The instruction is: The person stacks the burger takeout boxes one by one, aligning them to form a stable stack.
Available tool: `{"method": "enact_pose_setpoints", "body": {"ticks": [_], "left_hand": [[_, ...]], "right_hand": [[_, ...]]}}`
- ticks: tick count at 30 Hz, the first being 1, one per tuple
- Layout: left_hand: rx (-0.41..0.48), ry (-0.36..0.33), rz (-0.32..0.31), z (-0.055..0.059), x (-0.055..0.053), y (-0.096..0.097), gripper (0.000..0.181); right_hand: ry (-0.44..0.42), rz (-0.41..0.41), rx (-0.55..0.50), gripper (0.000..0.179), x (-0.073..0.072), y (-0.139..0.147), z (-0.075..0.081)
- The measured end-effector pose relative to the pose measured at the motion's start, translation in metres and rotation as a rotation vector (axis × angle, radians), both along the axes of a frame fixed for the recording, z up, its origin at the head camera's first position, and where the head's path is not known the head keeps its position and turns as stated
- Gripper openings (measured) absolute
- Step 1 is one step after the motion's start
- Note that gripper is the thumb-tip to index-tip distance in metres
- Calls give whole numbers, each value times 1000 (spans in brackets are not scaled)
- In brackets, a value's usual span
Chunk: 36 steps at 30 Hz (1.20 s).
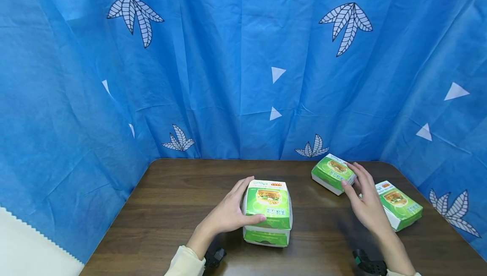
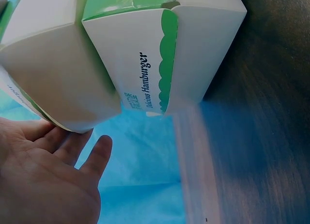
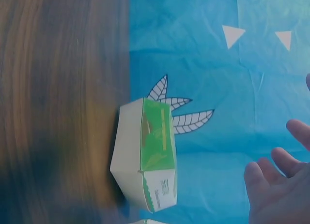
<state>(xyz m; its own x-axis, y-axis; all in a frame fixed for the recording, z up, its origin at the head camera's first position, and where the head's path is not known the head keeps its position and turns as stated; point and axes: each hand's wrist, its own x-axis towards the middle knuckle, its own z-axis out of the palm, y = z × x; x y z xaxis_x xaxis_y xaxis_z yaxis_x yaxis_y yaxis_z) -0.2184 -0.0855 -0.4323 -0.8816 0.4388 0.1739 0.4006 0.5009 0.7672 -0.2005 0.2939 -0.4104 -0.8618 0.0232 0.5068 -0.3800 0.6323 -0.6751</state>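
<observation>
In the head view, my left hand (image 1: pixel 232 208) grips the upper green-and-white hamburger box (image 1: pixel 268 202), thumb across its near side and fingers along its far left side. That box sits on a second hamburger box (image 1: pixel 266 238), stacked at mid-table. The left wrist view shows the fingers at the edge of the upper box (image 2: pixel 63 79), beside the lower box (image 2: pixel 140 59). My right hand (image 1: pixel 363 200) is over the right side of the table, fingers spread, close to the back hamburger box (image 1: pixel 331 172). The right wrist view shows a gap between that hand (image 3: pixel 286 190) and the box (image 3: pixel 157 137).
Another hamburger box (image 1: pixel 403 206) lies at the right, partly behind my right forearm. The brown wooden table (image 1: pixel 190 191) ends at a blue patterned curtain (image 1: pixel 228 77) along the back and sides. Each wrist wears a dark strap.
</observation>
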Motion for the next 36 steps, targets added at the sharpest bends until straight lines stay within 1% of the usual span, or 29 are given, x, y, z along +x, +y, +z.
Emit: {"method": "enact_pose_setpoints", "body": {"ticks": [7,12,14,19,24,31,36], "left_hand": [[9,0,-1,0,0,-1,110],[-1,6,-3,0,0,-1,111],[-4,8,-3,0,0,-1,111],[-4,14,-6,0,0,-1,110],[-2,5,-6,-1,0,-1,110],[-6,6,-1,0,0,-1,110],[-10,7,1,0,0,-2,110]], "right_hand": [[-21,-89,11,61,1,9,-1],[-65,-139,-20,62,2,14,-2],[-68,-155,-25,62,2,17,-2],[-70,-197,-13,64,1,26,-6],[-110,-256,8,69,1,35,-10],[-115,-291,21,70,1,43,-13],[-141,-332,44,71,1,48,-12]]}}
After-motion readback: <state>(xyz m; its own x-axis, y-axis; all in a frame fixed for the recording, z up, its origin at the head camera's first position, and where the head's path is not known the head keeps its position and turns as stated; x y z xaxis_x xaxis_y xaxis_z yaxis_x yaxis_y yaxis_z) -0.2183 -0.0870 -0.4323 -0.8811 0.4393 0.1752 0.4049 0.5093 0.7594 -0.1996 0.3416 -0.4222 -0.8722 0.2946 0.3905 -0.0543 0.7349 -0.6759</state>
